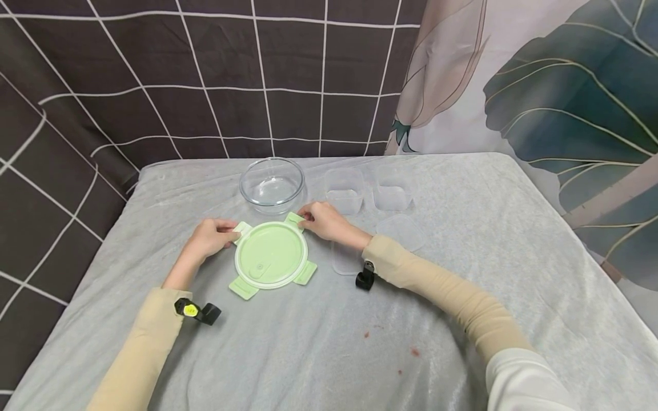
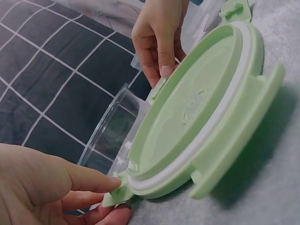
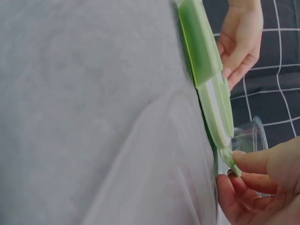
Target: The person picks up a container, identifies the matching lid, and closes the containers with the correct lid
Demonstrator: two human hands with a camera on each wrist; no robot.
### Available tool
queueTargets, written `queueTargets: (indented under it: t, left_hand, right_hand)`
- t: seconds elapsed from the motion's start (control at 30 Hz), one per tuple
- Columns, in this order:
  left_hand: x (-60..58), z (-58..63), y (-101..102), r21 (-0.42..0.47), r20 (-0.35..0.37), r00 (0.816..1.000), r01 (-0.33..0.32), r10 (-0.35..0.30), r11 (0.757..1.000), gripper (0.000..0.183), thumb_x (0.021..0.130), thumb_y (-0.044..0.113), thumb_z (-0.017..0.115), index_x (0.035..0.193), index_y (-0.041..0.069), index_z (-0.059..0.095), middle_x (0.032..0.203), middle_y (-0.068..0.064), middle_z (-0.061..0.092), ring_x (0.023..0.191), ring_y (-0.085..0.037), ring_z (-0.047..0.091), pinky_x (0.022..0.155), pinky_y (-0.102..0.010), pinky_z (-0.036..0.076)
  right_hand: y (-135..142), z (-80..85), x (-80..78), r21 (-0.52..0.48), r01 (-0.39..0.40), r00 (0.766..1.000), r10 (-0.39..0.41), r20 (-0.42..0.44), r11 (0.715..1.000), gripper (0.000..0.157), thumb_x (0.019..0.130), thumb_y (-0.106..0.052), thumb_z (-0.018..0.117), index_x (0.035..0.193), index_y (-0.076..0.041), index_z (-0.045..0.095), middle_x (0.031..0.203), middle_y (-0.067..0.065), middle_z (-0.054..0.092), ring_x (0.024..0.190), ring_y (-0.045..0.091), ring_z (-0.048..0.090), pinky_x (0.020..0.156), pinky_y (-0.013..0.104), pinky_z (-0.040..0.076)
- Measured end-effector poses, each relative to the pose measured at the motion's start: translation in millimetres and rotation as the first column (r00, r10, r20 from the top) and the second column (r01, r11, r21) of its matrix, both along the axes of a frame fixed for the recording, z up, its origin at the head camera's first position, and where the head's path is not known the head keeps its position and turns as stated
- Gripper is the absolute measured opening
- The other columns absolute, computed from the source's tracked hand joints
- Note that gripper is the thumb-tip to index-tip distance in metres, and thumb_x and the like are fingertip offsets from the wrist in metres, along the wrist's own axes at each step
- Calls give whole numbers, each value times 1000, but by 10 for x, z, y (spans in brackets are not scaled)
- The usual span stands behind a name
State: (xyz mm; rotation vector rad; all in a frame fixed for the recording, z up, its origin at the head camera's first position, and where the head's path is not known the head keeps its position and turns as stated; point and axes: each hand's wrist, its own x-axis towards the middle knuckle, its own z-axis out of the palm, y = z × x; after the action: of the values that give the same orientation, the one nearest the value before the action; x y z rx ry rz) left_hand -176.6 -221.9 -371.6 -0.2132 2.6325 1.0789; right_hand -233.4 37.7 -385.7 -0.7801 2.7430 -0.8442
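Observation:
A round green lid point(image 1: 271, 254) with a pale sealing ring and flaps around its edge lies close over the cloth, its ringed side facing up. My left hand point(image 1: 209, 237) pinches the flap at its far left between thumb and fingers. On the far right flap, my right hand point(image 1: 329, 221) has a similar pinch. In the left wrist view the lid point(image 2: 187, 112) slants across, with the left thumb and fingers at a flap point(image 2: 119, 192). Just behind the lid stands a round clear glass bowl point(image 1: 272, 184), with nothing seen inside it.
Two clear plastic containers point(image 1: 344, 191) point(image 1: 393, 191) stand side by side to the right of the bowl. Two clear flat lids point(image 1: 401, 231) point(image 1: 345, 260) lie under and beside the right forearm. A grey cloth point(image 1: 308, 354) covers the table, and a dark checked curtain point(image 1: 231, 74) hangs behind.

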Motion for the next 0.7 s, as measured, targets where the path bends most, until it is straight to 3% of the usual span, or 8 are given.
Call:
queueTargets:
  t: [0.17,0.27,0.47,0.7]
  left_hand:
    - [20,-8,0,92,-9,1000,-15,16,996,45,94,13,57,133,-9,50,125,-27,58,69,5,57,69,-13,54]
    - [28,-4,8,149,-17,1000,-22,25,989,45,95,9,56,133,-12,48,125,-29,56,70,6,57,71,-14,56]
    - [23,8,6,193,-13,999,-32,35,981,45,95,7,56,134,-14,46,123,-29,56,70,6,58,71,-16,57]
    - [30,25,16,213,-18,999,-35,40,976,44,95,5,56,134,-14,46,122,-29,58,69,8,57,71,-15,57]
  right_hand:
    - [-8,0,-18,-12,0,999,1,38,1000,23,90,-14,66,111,-4,70,90,7,68,76,11,55,65,16,42]
    - [-18,2,-32,-47,5,994,0,114,999,23,91,-11,64,111,-2,68,90,9,68,71,10,59,61,14,45]
    - [-25,3,-56,-192,65,951,-2,310,979,24,92,-5,61,114,5,64,89,10,65,65,7,62,62,18,56]
    - [-16,0,-62,-256,78,943,12,333,964,24,93,-7,60,113,4,65,89,10,64,65,8,62,65,20,58]
